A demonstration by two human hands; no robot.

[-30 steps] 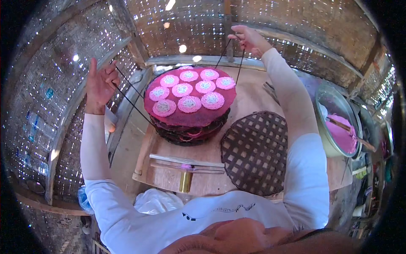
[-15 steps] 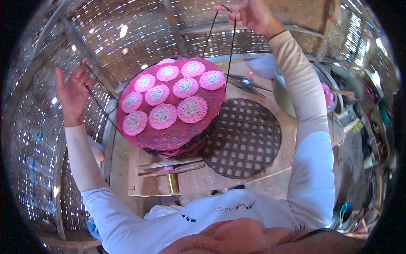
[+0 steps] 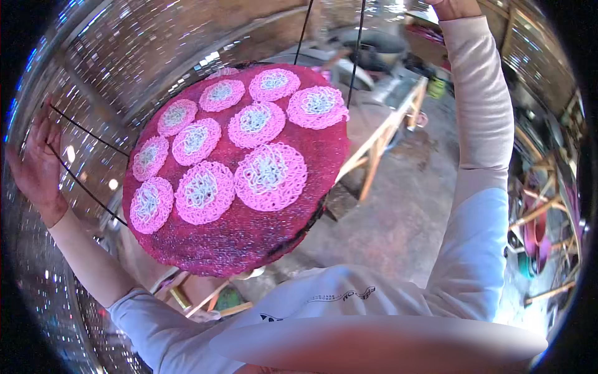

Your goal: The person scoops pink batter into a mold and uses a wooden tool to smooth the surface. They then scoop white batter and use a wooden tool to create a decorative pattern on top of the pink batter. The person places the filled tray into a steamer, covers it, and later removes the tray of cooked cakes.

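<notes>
Pull evenly on both sides; bear the weight with the left hand (image 3: 38, 159), fingers hooked through the thin black looped cord (image 3: 90, 131), thumb standing apart; match that lift through the taut black twin strands (image 3: 357, 53) on the other side; cannot tell the grip of the right hand (image 3: 458, 7), mostly cut off by the top edge; avoid jerks and sideways swing, likely to slide the lacy pink rounds with whitish tangled centres (image 3: 271, 176); clear the pale wooden legged frame (image 3: 387, 126) past the right rim; hard to judge whether level, so check often.

Find the broad, round, crimson cloth-like disc (image 3: 249, 235) slung between both hands, just in front of the white shirt (image 3: 386, 311); flat and rough-grained on top, ragged and dark along the lower-right edge; too hidden beneath to count layers; ten rounds in loose rows, some nearly touching; one more, partly visible, at the far rim; bare crimson along the near side.
</notes>
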